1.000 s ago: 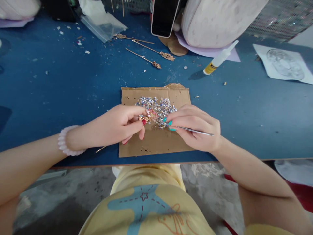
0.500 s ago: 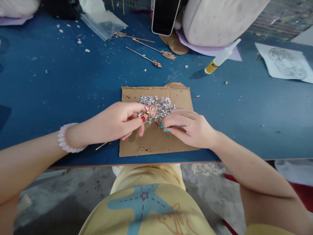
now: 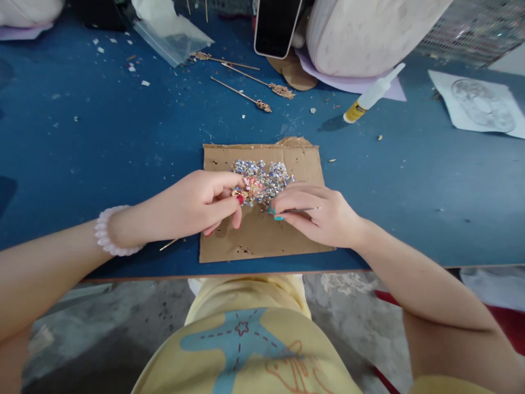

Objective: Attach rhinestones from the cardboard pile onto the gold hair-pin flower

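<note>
Here a blue table [image 3: 102, 142] fills the view, littered with small scraps. At its far edge sits a white pouch [image 3: 361, 38], with a dark phone [image 3: 275, 27] leaning just left of it and a clear plastic bag [image 3: 172, 38] further left. A printed paper sheet [image 3: 476, 104] lies far right.

Near the table's front edge lies a cardboard sheet [image 3: 262, 241], and both hands rest on it. The left hand [image 3: 192, 205] has thumb and forefinger pinched narrow on a gold ornament [image 3: 241, 193]. A thin stem shows at the near left of that hand, so the ornament seems to be the head of a hair stick. The right hand [image 3: 324, 216] has its fingers closed around a thin metal pick [image 3: 301, 209], whose tip is hidden at the fingertips.

Between the hands, on the far half of the cardboard, spreads a pile of rhinestones [image 3: 266, 178], touching the ornament. A glue bottle [image 3: 371, 98] lies far right, and three gold hair sticks [image 3: 246, 97] lie beyond the cardboard.
</note>
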The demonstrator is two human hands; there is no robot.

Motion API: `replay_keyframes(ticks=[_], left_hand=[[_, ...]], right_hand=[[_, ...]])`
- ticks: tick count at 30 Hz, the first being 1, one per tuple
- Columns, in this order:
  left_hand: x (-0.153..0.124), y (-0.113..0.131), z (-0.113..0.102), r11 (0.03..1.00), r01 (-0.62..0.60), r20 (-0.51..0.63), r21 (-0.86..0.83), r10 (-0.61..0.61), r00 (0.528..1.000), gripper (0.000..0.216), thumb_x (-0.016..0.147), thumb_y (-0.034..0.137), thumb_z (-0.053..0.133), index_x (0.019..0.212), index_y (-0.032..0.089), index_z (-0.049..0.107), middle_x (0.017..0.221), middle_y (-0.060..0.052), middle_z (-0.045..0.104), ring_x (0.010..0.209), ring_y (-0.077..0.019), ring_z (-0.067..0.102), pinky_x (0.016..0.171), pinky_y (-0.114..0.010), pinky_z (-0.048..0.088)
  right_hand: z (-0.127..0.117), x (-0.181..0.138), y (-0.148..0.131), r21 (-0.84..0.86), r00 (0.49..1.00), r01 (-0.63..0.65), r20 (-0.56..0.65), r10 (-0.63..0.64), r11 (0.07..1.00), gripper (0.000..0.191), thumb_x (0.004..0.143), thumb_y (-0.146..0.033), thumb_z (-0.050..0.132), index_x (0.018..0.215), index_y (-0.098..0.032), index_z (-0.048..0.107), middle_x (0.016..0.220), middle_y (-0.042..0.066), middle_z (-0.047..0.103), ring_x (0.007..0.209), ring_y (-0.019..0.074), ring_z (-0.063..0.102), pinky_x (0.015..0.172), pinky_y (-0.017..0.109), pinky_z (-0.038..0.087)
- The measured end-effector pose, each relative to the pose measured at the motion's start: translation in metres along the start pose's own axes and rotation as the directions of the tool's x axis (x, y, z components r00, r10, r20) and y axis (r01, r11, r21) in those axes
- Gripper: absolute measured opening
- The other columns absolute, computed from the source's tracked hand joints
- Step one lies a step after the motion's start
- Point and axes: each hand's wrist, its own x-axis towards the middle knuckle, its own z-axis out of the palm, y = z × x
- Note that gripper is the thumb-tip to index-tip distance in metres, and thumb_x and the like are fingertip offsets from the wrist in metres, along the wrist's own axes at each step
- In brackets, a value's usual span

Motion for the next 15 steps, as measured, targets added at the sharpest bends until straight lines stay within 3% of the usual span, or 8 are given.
replay_keyframes(ticks=[15], left_hand=[[-0.0032, 0.0098, 0.0012, 1.000, 0.018, -0.010, 0.020, -0.018, 1.000, 0.019, 0.101, 0.023, 0.047, 0.105, 0.018, 0.065, 0.076, 0.001, 0.078, 0.043, -0.0051, 0.053, 0.047, -0.020, 0.041]], right_hand=[[-0.0001, -0.0004, 0.0009, 0.008, 1.000, -0.009, -0.007, 0.009, 1.000, 0.018, 0.107, -0.011, 0.055, 0.093, -0.019, 0.064, 0.085, 0.004, 0.076, 0.080, 0.0161, 0.073, 0.077, 0.031, 0.062]])
